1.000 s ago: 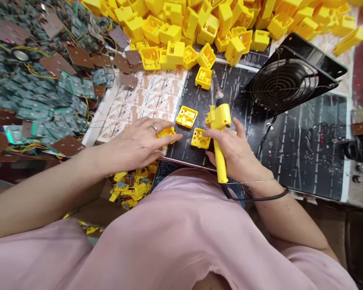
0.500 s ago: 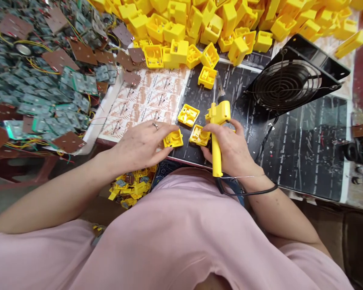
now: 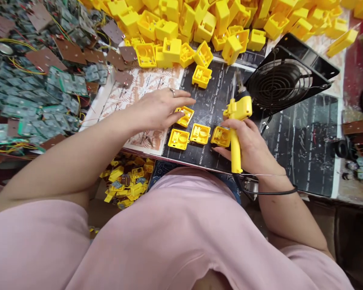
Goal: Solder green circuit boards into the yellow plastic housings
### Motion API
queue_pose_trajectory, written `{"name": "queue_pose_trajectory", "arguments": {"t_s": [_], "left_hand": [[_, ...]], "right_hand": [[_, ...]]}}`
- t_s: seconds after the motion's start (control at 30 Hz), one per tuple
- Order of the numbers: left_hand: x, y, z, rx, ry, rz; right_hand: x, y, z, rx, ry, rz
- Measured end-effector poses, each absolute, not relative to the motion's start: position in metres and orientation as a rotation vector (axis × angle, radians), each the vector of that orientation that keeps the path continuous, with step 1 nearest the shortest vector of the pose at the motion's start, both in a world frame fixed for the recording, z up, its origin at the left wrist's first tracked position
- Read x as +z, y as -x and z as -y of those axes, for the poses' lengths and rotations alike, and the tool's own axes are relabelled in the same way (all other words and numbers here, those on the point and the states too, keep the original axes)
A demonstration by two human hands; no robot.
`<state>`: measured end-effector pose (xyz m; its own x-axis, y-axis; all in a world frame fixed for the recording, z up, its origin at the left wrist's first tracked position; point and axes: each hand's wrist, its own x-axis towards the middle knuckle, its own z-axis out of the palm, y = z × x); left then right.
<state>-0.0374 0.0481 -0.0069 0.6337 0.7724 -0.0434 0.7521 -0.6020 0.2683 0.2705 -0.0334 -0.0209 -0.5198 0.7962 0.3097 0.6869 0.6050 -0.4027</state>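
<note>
My right hand (image 3: 249,141) is wrapped around the yellow handle of a gun-shaped soldering iron (image 3: 236,133), its metal tip pointing away from me. The right thumb and a finger also reach to a small yellow plastic case (image 3: 220,137), partly covered by the hand. My left hand (image 3: 161,106) has its fingers stretched and apart over another yellow case (image 3: 186,117), the thumb touching or just above it. Two more open cases, a left one (image 3: 178,139) and a middle one (image 3: 200,133), lie in a row near the table edge.
Another yellow case (image 3: 201,76) lies farther back, before a large heap of yellow cases (image 3: 169,30). A black fan (image 3: 290,76) stands right. Circuit boards (image 3: 48,104) are piled at left. A box of yellow parts (image 3: 128,183) sits below the edge.
My left hand has moved from the near-left case to the one farther back, its fingers spreading. My right hand has shifted right with the soldering iron. Several cases now stand in a row.
</note>
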Motion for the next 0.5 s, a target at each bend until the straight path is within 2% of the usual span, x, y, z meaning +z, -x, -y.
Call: {"name": "queue_pose_trajectory", "arguments": {"t_s": [0.17,0.3,0.5], "left_hand": [[0.004,0.012,-0.050,-0.140,-2.498,-1.672],[0.012,0.010,-0.034,-0.308,-2.498,-1.703],[-0.005,0.032,-0.028,0.062,-2.636,-1.378]], "right_hand": [[-0.027,-0.273,0.045,0.333,1.264,2.271],[-0.031,-0.275,0.047,0.363,1.214,2.278],[-0.023,-0.275,0.063,0.445,1.226,2.249]]}}
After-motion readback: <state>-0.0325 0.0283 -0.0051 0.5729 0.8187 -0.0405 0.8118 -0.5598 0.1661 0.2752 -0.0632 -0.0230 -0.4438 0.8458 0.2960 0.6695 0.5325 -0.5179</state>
